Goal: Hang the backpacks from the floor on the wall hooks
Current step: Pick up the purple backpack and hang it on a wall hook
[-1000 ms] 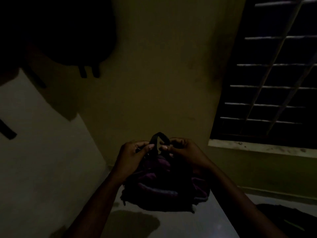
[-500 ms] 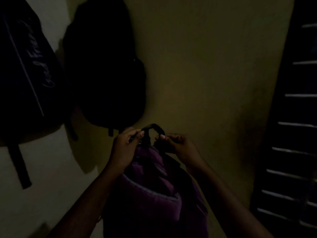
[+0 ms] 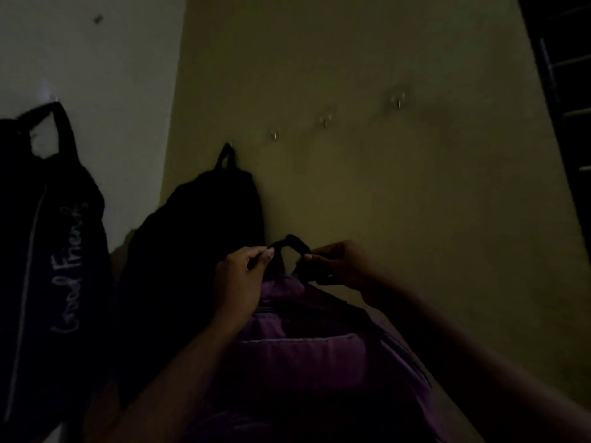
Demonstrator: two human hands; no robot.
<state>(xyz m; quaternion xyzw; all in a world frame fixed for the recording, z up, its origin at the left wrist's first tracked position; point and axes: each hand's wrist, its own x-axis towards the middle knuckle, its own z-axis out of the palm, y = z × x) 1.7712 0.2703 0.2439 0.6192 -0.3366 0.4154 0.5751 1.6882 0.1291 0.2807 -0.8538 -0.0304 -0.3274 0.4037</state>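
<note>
I hold a purple backpack [image 3: 297, 353] up in front of the yellow wall by its black top loop [image 3: 289, 246]. My left hand [image 3: 240, 279] pinches the loop's left end and my right hand [image 3: 339, 263] pinches its right end. Three bare metal hooks sit higher on the wall: one [image 3: 274, 134], a second [image 3: 325, 122] and a third [image 3: 399, 101]. A black backpack [image 3: 198, 244] hangs from the leftmost hook [image 3: 231, 144] on that wall. Another dark backpack [image 3: 48, 266] lettered "Good Friend" hangs on the white wall at left.
The room is dim. A dark barred window [image 3: 569, 91] runs down the right edge. The white wall [image 3: 105, 75] meets the yellow wall [image 3: 383, 203] at a corner just left of the hung black backpack.
Both hands have raised the purple backpack off the floor and up the wall, and my view has tilted up so the row of hooks has come into sight.
</note>
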